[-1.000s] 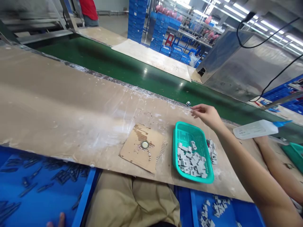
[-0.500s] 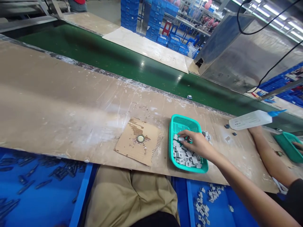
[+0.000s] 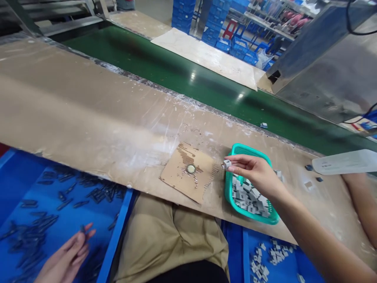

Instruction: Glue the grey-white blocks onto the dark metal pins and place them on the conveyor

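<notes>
My right hand point(image 3: 259, 173) pinches a small grey plastic block point(image 3: 226, 164) at its fingertips, above the left rim of a green basket point(image 3: 228, 190). Many similar grey blocks point(image 3: 250, 198) lie in that basket. At lower left, my left hand point(image 3: 69, 251) is closed on a small dark plastic piece point(image 3: 83, 228), mostly covered by the fingers. It is over a blue bin point(image 3: 67, 216) with many dark elongated parts point(image 3: 103, 192). Between the hands, a bottle cap point(image 3: 191, 169) rests on a wet-stained cardboard square point(image 3: 182, 184).
A green conveyor belt point(image 3: 141, 61) runs behind the cardboard-covered table point(image 3: 88, 106), with one small block point(image 3: 263, 125) on it. At right are a white bottle point(image 3: 344, 162) and another person's arm point(image 3: 362, 204). Grey blocks lie in a second blue bin point(image 3: 309, 259) below.
My right hand has lifted a grey block out of the pile toward the basket's left rim. My left hand has come into view holding a dark piece. The view has shifted left.
</notes>
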### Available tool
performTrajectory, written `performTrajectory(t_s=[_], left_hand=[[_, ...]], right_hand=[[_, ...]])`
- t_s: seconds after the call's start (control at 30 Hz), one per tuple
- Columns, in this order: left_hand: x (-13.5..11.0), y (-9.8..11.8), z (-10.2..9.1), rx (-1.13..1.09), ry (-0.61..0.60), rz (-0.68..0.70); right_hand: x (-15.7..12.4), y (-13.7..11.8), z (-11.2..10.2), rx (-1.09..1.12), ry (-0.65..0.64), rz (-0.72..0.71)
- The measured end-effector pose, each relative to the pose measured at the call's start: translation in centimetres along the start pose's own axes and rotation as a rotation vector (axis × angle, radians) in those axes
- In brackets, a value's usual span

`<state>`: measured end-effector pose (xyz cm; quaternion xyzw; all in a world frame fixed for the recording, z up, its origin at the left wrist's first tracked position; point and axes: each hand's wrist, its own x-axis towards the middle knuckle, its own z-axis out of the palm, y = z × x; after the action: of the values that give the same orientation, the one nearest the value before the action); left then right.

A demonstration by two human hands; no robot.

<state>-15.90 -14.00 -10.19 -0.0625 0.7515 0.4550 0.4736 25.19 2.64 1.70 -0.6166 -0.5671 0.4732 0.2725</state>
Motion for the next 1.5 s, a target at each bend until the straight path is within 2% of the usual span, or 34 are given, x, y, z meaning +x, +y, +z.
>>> performTrajectory(t_s=[0.07, 0.13, 0.2, 0.4, 0.53, 0.67, 0.73, 0.8, 0.97, 1.1, 1.17, 1.2, 1.3, 1.37, 1.43, 1.5], left_hand=[[-1.7, 1.8, 1.3, -0.176, -0.085, -0.092], [-3.0, 2.6, 2.6, -0.269, -0.125, -0.049], [-4.0, 2.6, 4.0, -0.281, -0.192, 0.021], [-5.9, 1.0, 7.8, -0.213, -0.5, 0.103], [-7.5, 0.9, 9.6, -0.113, -0.706, 0.191], [-8.8, 0.7, 10.8, -0.051, -0.829, 0.224], [-9.1, 0.4, 11.3, -0.027, -0.852, 0.253], [-9.4, 0.3, 11.8, -0.014, -0.847, 0.28], [-10.3, 0.7, 13.3, -0.097, -0.887, 0.21], [-11.1, 0.8, 14.2, -0.154, -0.968, 0.187], [-11.2, 0.5, 14.4, -0.171, -0.933, 0.32], [-11.2, 0.3, 14.5, -0.159, -0.877, 0.459], [-10.7, -0.3, 14.6, -0.051, -0.66, 1.099], [-10.3, -0.5, 14.6, 0.013, -0.588, 1.473], [-9.9, -0.6, 14.5, 0.032, -0.575, 1.661], [-9.6, -0.6, 14.4, 0.06, -0.573, 1.73]], right_hand=[[0.4, -1.0, 1.7, -0.223, -0.004, -0.14], [0.8, -1.9, 3.4, -0.39, -0.033, -0.274], [1.1, -2.5, 4.9, -0.472, -0.074, -0.366], [2.2, -2.0, 7.2, -0.603, -0.148, -0.467], [2.7, -1.3, 7.9, -0.662, -0.185, -0.505], [2.5, -1.5, 8.0, -0.657, -0.167, -0.54], [2.1, -2.0, 7.8, -0.618, -0.132, -0.5], [1.7, -2.6, 7.6, -0.515, -0.118, -0.389], [0.7, -3.6, 7.1, -0.004, -0.266, 0.044], [-0.2, -4.2, 7.1, 0.239, -0.342, 0.224], [-0.8, -4.6, 7.1, 0.305, -0.374, 0.269], [-1.1, -4.8, 7.1, 0.326, -0.391, 0.288], [-2.1, -5.2, 7.2, 0.369, -0.434, 0.325], [-2.6, -5.4, 7.3, 0.394, -0.457, 0.336], [-3.0, -5.4, 7.3, 0.402, -0.474, 0.342], [-3.2, -5.5, 7.4, 0.388, -0.487, 0.352]])
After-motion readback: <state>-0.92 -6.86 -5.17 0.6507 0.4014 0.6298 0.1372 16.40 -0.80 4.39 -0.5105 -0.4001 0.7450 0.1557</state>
